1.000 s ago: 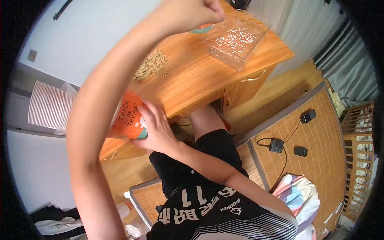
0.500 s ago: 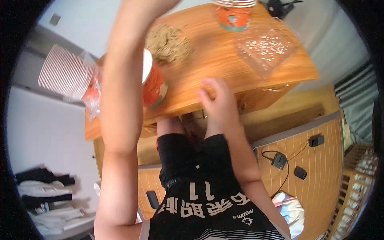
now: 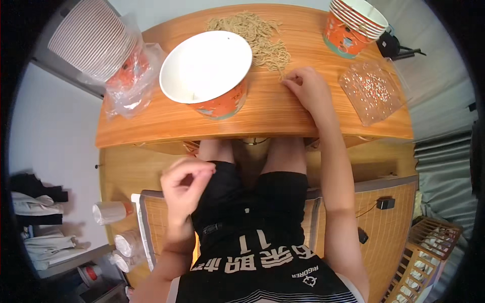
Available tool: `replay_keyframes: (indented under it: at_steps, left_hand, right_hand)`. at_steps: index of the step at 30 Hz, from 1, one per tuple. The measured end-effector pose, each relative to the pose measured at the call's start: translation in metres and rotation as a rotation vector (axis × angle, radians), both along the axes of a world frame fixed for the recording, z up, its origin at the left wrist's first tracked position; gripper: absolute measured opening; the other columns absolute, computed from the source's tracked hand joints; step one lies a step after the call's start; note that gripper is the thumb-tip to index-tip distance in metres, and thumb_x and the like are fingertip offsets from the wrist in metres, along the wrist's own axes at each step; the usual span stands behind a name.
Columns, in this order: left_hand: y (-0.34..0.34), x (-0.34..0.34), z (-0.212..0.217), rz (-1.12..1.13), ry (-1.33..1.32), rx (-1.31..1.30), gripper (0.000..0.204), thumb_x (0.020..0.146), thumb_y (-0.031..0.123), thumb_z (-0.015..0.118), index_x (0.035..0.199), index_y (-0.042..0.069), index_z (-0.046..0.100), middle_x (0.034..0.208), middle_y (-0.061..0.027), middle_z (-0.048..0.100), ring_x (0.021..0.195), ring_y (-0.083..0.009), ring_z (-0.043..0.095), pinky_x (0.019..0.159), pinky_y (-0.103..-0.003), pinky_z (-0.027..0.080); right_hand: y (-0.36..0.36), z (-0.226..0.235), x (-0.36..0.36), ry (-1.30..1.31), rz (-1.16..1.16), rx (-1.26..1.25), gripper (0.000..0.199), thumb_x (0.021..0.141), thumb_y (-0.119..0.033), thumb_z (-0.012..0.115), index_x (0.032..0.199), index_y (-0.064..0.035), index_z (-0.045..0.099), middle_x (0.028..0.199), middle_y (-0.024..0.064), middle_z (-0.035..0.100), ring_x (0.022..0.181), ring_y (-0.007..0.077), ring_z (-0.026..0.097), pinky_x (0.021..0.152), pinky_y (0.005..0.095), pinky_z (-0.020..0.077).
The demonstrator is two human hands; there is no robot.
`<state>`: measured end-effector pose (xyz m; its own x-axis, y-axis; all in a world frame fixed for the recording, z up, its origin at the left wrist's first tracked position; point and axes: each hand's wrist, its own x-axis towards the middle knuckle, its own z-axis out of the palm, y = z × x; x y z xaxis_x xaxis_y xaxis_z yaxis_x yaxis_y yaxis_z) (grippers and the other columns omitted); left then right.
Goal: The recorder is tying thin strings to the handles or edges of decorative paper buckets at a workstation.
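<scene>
My left hand [image 3: 187,184] is above my lap, just off the table's front edge, with thumb and fingers pinched together. Whatever may be between its fingertips is too small to make out. On the table, my right hand [image 3: 308,90] pinches at the near end of a tan cord, beside a loose pile of tan cords [image 3: 247,28]. Left of that hand stands a large orange paper bucket [image 3: 222,103], its white inside tilted toward view. Neither hand touches it. A clear plastic tray [image 3: 371,113] with small white and reddish pieces lies right of my right hand.
A stack of orange paper buckets [image 3: 348,38] stands at the table's back right. More white-rimmed buckets [image 3: 91,40] lie nested in clear plastic at the left. The wooden table [image 3: 273,118] ends just before my legs. A slatted wooden rack [image 3: 422,257] is at the lower right.
My left arm has drawn back from across the table to above my lap. The right hand has gone from the front edge to the cords and closed. The whole view has shifted.
</scene>
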<state>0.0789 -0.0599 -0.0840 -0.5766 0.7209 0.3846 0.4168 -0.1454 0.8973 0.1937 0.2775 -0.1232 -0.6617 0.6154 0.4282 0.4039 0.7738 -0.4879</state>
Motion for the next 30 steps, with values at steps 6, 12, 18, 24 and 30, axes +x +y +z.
replay_keyframes:
  at_steps: [6, 12, 18, 24, 30]
  left_hand:
    - [-0.022, -0.006, -0.02, -0.049, -0.065, -0.069, 0.015, 0.077, -0.012, 0.066, 0.085, -0.002, 0.073, 0.081, -0.0092, 0.07, 0.064, -0.0105, 0.058, 0.057, -0.021, 0.043]
    - [-0.022, -0.049, 0.018, 0.057, 0.084, 0.09, 0.01, 0.079, -0.006, 0.066, 0.086, -0.002, 0.072, 0.08, -0.0102, 0.068, 0.07, -0.0122, 0.06, 0.061, -0.023, 0.044]
    - [-0.01, -0.047, 0.025, 0.001, 0.097, 0.149, 0.013, 0.078, -0.008, 0.067, 0.087, 0.0, 0.072, 0.08, -0.0082, 0.068, 0.067, -0.012, 0.058, 0.061, -0.022, 0.043]
    - [-0.019, -0.031, -0.013, -0.076, -0.052, 0.091, 0.019, 0.077, -0.013, 0.066, 0.09, 0.0, 0.072, 0.08, -0.0067, 0.068, 0.065, -0.0091, 0.055, 0.059, -0.021, 0.04]
    - [-0.029, -0.039, -0.002, -0.015, -0.111, 0.094, 0.016, 0.079, -0.012, 0.067, 0.091, -0.002, 0.071, 0.081, -0.0069, 0.066, 0.07, -0.0103, 0.057, 0.062, -0.022, 0.042]
  right_hand:
    - [0.002, 0.018, -0.001, -0.085, 0.001, 0.116, 0.018, 0.093, -0.02, 0.06, 0.093, -0.0025, 0.064, 0.093, 0.019, 0.064, 0.089, 0.038, 0.061, 0.077, 0.0445, 0.0497]
    - [0.026, 0.067, 0.001, 0.035, 0.03, 0.14, 0.02, 0.094, -0.019, 0.058, 0.097, 0.0005, 0.063, 0.094, 0.0189, 0.063, 0.086, 0.0349, 0.062, 0.076, 0.0414, 0.0497]
    - [0.016, 0.028, 0.006, -0.221, 0.139, 0.047, 0.015, 0.083, -0.011, 0.074, 0.095, -0.0015, 0.07, 0.085, 0.0119, 0.067, 0.077, 0.0227, 0.064, 0.072, 0.0335, 0.0516]
    - [0.006, 0.013, -0.004, -0.103, 0.077, 0.068, 0.015, 0.088, -0.015, 0.064, 0.092, -0.0018, 0.067, 0.093, 0.0193, 0.066, 0.089, 0.0383, 0.063, 0.078, 0.0447, 0.0505]
    - [0.008, 0.005, 0.003, -0.159, 0.105, 0.248, 0.014, 0.096, -0.013, 0.052, 0.093, -0.0002, 0.056, 0.092, 0.0203, 0.059, 0.09, 0.0402, 0.057, 0.079, 0.0454, 0.0468]
